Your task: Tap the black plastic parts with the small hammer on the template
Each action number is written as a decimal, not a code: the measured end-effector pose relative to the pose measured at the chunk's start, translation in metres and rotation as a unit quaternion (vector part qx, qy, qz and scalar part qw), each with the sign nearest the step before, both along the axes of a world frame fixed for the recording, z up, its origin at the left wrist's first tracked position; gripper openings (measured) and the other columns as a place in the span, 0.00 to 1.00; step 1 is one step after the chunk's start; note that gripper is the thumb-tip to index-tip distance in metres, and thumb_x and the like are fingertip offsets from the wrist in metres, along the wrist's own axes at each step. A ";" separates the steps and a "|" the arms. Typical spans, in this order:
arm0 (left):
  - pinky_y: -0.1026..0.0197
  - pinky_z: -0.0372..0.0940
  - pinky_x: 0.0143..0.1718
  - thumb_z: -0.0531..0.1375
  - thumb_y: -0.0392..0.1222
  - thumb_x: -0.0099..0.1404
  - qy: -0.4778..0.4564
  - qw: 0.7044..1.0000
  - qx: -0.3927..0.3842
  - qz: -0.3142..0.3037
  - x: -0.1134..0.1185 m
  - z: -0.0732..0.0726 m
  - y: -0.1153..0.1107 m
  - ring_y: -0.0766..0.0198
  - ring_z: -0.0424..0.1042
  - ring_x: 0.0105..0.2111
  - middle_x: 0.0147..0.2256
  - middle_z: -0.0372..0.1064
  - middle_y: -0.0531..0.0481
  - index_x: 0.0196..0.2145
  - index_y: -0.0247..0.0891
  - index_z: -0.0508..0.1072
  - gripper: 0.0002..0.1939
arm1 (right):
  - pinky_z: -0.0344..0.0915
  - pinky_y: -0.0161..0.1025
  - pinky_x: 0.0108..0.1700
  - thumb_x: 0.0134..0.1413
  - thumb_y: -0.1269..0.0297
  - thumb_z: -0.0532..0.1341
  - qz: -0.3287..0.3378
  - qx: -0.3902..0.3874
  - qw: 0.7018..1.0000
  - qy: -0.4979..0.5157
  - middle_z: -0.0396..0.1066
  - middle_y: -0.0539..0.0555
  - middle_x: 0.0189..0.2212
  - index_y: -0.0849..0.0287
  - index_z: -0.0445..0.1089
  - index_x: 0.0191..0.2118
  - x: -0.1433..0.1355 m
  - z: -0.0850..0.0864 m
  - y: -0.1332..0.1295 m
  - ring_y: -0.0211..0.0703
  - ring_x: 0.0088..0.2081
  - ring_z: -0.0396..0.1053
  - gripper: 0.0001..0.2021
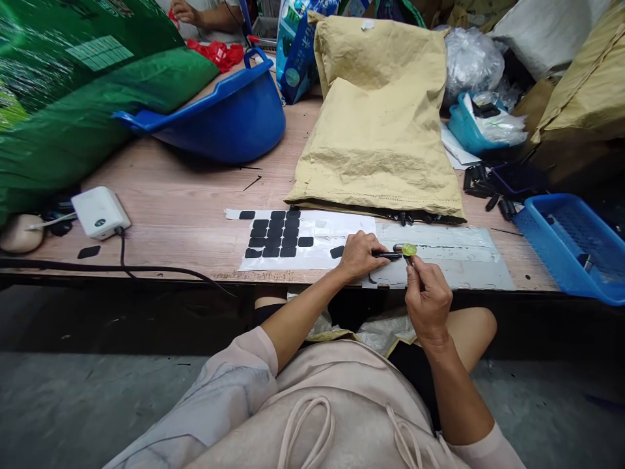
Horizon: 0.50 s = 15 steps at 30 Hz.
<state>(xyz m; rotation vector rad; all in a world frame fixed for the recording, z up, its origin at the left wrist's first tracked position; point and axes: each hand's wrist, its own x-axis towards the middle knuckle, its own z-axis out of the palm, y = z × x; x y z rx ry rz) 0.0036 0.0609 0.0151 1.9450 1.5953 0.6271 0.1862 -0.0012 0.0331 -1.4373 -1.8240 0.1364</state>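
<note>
1. Far to the left of the tan sack (375, 130), a bulging green plastic sack (97, 111) lies on the table (190, 195).
2. Also well left of the tan sack, but nearer to you, sits a white power box (101, 213) with a black cable leading out of it.
3. Between that box and the tan sack, farther back, stands a blue basin (224, 117).
4. On your side of the tan sack, toward its left corner, a white sheet (332, 225) lies flat, carrying rows of black rounded-square pads (276, 232).
5. Your left hand (361, 256), just in front of the tan sack, pinches a slim black piece (389, 256), which points to the right.
6. Your right hand (430, 293), in front of the tan sack's right half, grips a small hammer-like tool (409, 250) with a yellow-green end. Its head is close by the black piece; you cannot tell whether they touch.
7. A grey board (469, 273) lies below the tan sack's right half.
8. Right of the tan sack are loose black cylindrical pieces (481, 185) and, nearer you, a blue perforated tray (556, 260).
</note>
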 end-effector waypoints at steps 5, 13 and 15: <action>0.48 0.61 0.54 0.74 0.46 0.61 -0.002 1.000 0.003 0.004 0.000 0.000 0.000 0.53 0.70 0.46 0.40 0.78 0.50 0.42 0.48 0.86 0.10 | 0.72 0.41 0.48 0.72 0.60 0.55 -0.015 -0.007 1.000 -0.013 0.79 0.59 0.39 0.58 0.79 0.54 0.002 -0.003 -0.001 0.45 0.41 0.76 0.17; 0.48 0.61 0.55 0.74 0.45 0.61 -0.003 1.000 0.007 0.006 0.001 0.000 -0.001 0.52 0.70 0.47 0.39 0.78 0.48 0.42 0.46 0.86 0.11 | 0.69 0.42 0.50 0.72 0.59 0.54 -0.051 -0.016 0.998 -0.023 0.79 0.60 0.41 0.58 0.78 0.55 0.019 0.001 0.013 0.47 0.43 0.74 0.19; 0.48 0.62 0.55 0.74 0.46 0.61 0.000 1.000 0.009 0.007 0.002 -0.001 -0.001 0.52 0.70 0.47 0.40 0.78 0.49 0.42 0.45 0.86 0.11 | 0.67 0.42 0.49 0.71 0.59 0.54 -0.082 -0.022 0.995 -0.047 0.78 0.60 0.42 0.57 0.78 0.57 0.031 0.003 0.024 0.48 0.44 0.73 0.19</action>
